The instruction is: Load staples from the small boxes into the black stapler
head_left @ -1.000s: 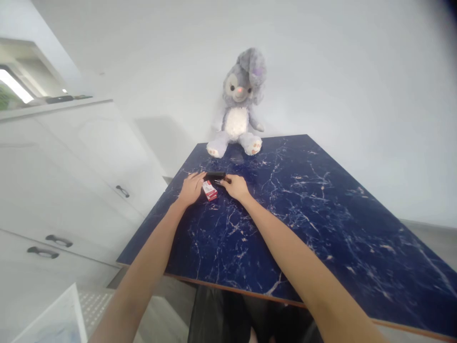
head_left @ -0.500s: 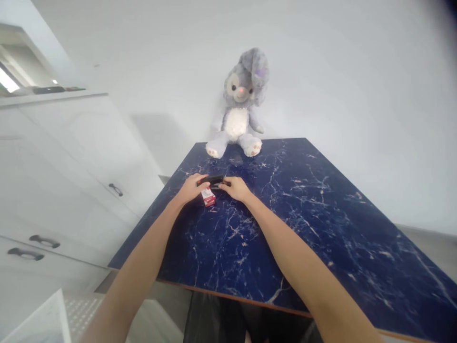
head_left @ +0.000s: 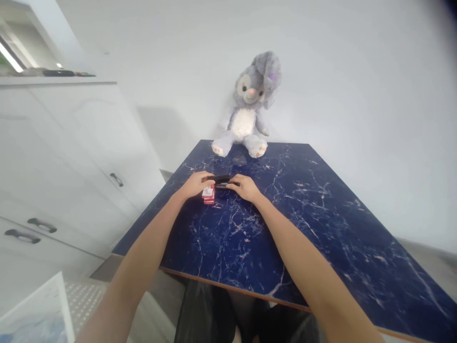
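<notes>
Both hands are closed on a black stapler (head_left: 222, 178) above the middle-left of the table. My left hand (head_left: 196, 184) grips its left end. My right hand (head_left: 247, 186) pinches the right end, fingers bent around it. A gap shows between the stapler's upper and lower bars, with a metal strip along the lower one. Two small red-and-white boxes (head_left: 208, 194), one on the other, lie just in front of the stapler by my left thumb. Their printing is too small to read.
The dark blue marble-patterned table (head_left: 228, 243) reaches back to a white wall. At its far edge sits a grey plush toy (head_left: 244, 121) with a white belly. White cabinets (head_left: 67, 166) with dark handles stand on the left. A white-rimmed container (head_left: 62, 305) is at lower left.
The camera view has shifted slightly, so the toy and hands appear farther right. Both hands keep their hold on the stapler; the boxes show more squarely from the front.
</notes>
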A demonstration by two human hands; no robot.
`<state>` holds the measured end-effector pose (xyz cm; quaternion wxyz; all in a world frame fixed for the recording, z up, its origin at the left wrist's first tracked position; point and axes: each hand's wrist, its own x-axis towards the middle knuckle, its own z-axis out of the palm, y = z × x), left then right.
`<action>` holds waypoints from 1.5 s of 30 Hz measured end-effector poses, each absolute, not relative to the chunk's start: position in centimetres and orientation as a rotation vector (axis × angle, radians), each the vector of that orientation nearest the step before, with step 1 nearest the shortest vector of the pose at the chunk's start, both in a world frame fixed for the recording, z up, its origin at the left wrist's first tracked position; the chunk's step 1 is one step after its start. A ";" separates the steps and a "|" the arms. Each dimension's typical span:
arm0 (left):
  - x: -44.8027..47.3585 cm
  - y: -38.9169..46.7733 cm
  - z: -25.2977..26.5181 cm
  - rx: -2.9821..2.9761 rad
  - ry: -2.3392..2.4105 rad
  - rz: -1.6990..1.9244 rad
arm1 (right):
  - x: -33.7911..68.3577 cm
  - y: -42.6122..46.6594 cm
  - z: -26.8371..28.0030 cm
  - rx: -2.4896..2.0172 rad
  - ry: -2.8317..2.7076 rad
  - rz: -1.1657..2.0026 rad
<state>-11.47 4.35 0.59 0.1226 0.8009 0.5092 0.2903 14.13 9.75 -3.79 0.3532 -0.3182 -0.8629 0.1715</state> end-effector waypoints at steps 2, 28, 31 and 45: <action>-11.3 4.2 0.8 2.341 1.458 0.835 | 14.6 9.5 -3.8 -0.806 -2.223 0.432; -11.0 2.3 0.5 2.478 1.923 0.359 | 15.3 9.0 -4.0 -0.998 -2.210 0.353; -9.7 1.6 1.0 2.481 1.944 0.304 | 15.3 9.1 -4.1 -1.010 -2.204 0.355; -7.2 0.5 2.9 2.432 2.183 0.022 | 16.4 10.2 -4.3 -0.961 -2.203 0.374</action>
